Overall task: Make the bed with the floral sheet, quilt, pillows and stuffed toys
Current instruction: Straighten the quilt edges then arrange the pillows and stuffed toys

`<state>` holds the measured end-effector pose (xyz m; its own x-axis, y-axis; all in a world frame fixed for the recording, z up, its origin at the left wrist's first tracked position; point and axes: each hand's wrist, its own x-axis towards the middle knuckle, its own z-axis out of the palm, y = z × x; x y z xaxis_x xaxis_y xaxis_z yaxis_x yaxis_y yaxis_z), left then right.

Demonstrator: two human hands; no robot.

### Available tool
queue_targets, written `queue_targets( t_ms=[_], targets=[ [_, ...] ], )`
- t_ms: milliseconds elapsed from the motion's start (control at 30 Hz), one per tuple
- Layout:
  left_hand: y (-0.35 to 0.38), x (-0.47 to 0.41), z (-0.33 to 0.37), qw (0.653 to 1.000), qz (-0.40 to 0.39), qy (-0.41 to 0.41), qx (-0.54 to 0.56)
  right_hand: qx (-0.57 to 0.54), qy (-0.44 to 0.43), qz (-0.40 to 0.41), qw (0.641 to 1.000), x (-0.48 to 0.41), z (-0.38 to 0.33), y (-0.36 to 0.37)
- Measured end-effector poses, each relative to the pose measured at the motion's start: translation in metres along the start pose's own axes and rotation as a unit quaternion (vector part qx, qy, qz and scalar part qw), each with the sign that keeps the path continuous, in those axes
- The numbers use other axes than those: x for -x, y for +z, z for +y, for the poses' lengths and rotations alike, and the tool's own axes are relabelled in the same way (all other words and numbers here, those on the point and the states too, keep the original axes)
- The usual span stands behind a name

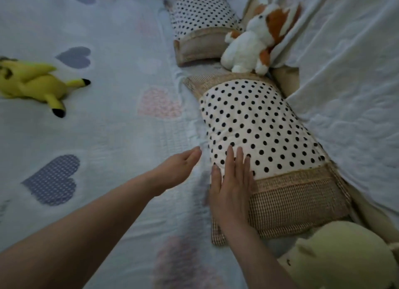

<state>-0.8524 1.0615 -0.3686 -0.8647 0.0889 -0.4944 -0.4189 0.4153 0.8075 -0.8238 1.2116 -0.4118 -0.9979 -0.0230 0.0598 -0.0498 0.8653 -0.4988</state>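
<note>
A pale quilt with pink and grey hearts covers the bed. Along its right edge lie two polka-dot pillows with woven tan ends: a near pillow and a far pillow. My right hand lies flat with straight fingers on the near pillow's left side. My left hand hovers open just left of that pillow, over the quilt. A white and orange plush animal sits between the pillows. A yellow plush toy lies on the quilt at the left. A pale green plush shows at the bottom right.
A white textured cover rises along the right side behind the pillows. A beige padded edge shows between the pillows and that cover.
</note>
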Motion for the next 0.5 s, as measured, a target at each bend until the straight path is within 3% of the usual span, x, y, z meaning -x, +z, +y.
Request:
queue_targets(
  t_ms=[500],
  targets=[
    [-0.216,0.053,-0.148,0.983,0.178,-0.032,0.03,-0.044,-0.1,-0.126,0.986,-0.021,-0.232,0.135]
  ],
)
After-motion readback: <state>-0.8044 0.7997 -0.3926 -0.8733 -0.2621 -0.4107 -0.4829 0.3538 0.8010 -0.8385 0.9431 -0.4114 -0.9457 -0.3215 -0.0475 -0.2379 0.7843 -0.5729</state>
